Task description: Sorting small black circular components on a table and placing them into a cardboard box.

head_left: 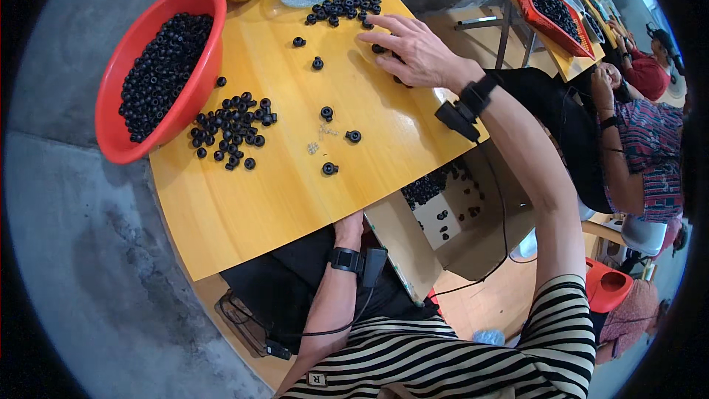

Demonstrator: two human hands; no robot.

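Here, the yellow wooden table [295,199] bore a red basin [122,133] of black rubber rings at far left. The right hand [413,52] lay spread flat over loose black rings [378,49] at the far right. The left hand [348,227] was hidden under the near edge, its grip not visible.

Basin [118,149] left of loose rings [230,130]

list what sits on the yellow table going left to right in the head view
red basin of black rings → loose cluster of black rings → three scattered rings → right hand pressed flat on the tabletop over a few rings. Beyond the table's right edge: open cardboard box holding black parts.
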